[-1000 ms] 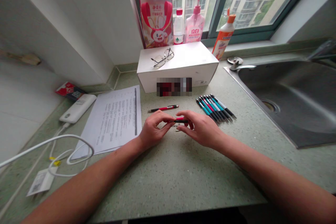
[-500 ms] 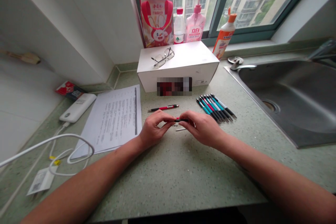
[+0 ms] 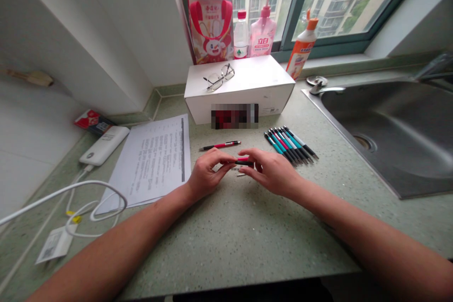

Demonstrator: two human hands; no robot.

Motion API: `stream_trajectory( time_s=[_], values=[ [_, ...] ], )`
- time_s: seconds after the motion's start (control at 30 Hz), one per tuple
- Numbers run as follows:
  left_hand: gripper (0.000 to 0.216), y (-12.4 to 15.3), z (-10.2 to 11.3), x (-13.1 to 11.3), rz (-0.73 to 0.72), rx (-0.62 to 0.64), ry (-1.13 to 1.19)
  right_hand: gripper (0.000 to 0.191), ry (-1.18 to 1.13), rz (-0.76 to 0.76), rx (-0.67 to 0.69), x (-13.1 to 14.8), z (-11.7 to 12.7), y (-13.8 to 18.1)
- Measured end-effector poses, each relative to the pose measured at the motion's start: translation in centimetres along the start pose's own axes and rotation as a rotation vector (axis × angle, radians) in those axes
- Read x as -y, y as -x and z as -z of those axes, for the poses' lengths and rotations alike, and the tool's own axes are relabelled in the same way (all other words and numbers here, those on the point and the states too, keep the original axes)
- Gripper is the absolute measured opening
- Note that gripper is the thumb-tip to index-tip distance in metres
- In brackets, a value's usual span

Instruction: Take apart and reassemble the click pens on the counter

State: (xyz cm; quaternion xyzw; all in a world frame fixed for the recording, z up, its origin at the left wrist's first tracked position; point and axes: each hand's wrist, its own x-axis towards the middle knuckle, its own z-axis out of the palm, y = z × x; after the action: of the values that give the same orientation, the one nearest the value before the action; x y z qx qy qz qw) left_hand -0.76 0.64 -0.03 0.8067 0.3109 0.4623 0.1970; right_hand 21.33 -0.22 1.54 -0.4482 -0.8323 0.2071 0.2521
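Observation:
My left hand [image 3: 208, 173] is closed in a pinch on red and black pen parts [image 3: 245, 162], whose far ends stick out to the right. Around those ends, the thumb and index finger of my right hand [image 3: 274, 170] are apart; whether another fingertip touches the parts is hard to see. Below the fingers a thin metal piece [image 3: 241, 174] lies on the counter, partly covered by my right thumb. Just beyond my hands rests a red and black pen [image 3: 220, 146]. Several pens [image 3: 290, 145] in teal, red and white lie side by side at the right.
A white box [image 3: 240, 78] bearing glasses [image 3: 220, 78] stands behind. Printed sheets [image 3: 152, 160], a white power bank [image 3: 104, 145] and a looping cable [image 3: 106, 184] occupy the left. The steel sink [image 3: 396, 137] is at the right, bottles [image 3: 262, 33] by the window.
My right thumb and index finger have parted from their pinch, showing more of the red and black pen parts. My left hand stays in place.

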Motion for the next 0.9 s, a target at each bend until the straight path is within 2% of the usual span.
stream_trajectory(
  time_s=[0.13,0.33,0.47,0.6,0.67,0.8,0.9],
  values=[
    [0.006,0.0,0.0,0.0,0.004,0.013,0.006,0.018,0.026,0.001,0.006,0.0,0.0,0.0],
    [0.007,0.1,0.1,0.0,0.016,0.000,0.000,0.022,0.005,-0.006,0.004,0.0,0.0,0.0],
    [0.005,0.1,0.1,0.1,0.002,0.016,-0.012,0.018,0.020,0.005,0.007,-0.1,0.0,0.0],
    [0.006,-0.1,0.2,-0.1,-0.001,0.029,-0.021,0.024,0.037,0.003,0.036,-0.1,0.2,-0.1],
    [0.006,-0.2,0.1,-0.2,-0.054,0.076,-0.028,0.027,0.049,-0.009,0.035,0.0,0.4,-0.1],
    [0.005,-0.1,-0.1,-0.6,-0.202,0.290,-0.084,0.024,0.105,-0.022,0.027,-0.2,1.2,-0.1],
    [0.006,0.0,-0.1,-0.8,-0.237,0.405,-0.167,0.014,0.185,-0.014,0.112,-0.5,1.6,0.0]
  ],
)
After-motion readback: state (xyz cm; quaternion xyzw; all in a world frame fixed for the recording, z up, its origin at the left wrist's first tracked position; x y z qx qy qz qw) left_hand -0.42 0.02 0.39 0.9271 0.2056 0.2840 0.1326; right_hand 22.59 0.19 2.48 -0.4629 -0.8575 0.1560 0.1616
